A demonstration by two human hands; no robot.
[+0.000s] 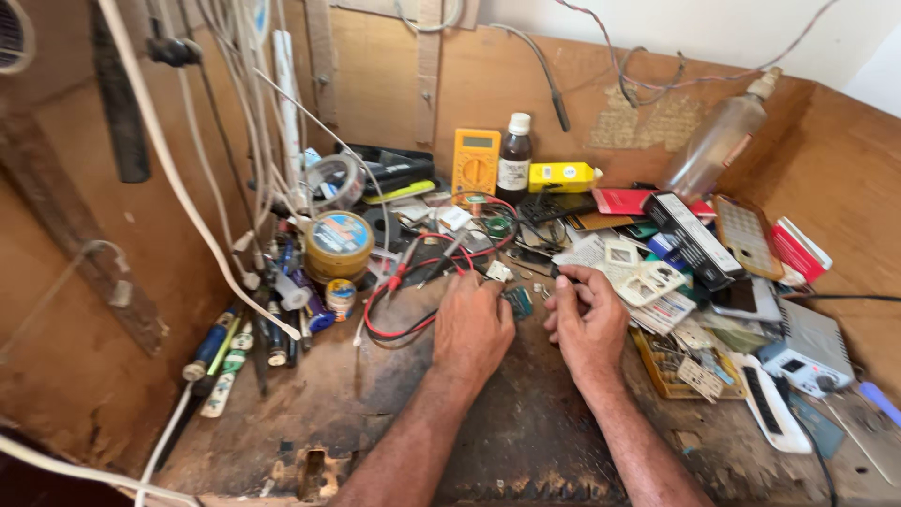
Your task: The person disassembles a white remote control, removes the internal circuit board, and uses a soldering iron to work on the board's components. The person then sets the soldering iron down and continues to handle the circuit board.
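Teal-green, small and flat, the circuit board (517, 300) lies on the dark scorched workbench (526, 422) right between your two hands, and that is the landmark for everything else. Your left hand (472, 324) sits just left of the board, palm down, knuckles toward the camera; its fingertips curl toward the board's left edge and may touch it, but they are folded under, so you cannot tell how far the grip is closed or whether it pinches anything. Your right hand (587, 314) sits just right of the board, fingers loosely bent toward it, thumb and forefinger close together; whether they hold a small part is too fine to make out. Both hands are about equally near. The board's long axis seems to run away from you, though most of it is hidden by the left fingers. Red and black test leads (413, 282) loop left of the board and behind it. A yellow multimeter (476, 161) leans on the back wall, well behind the board. White plastic remote casings (648, 280) lie just right of it, beyond your right hand.
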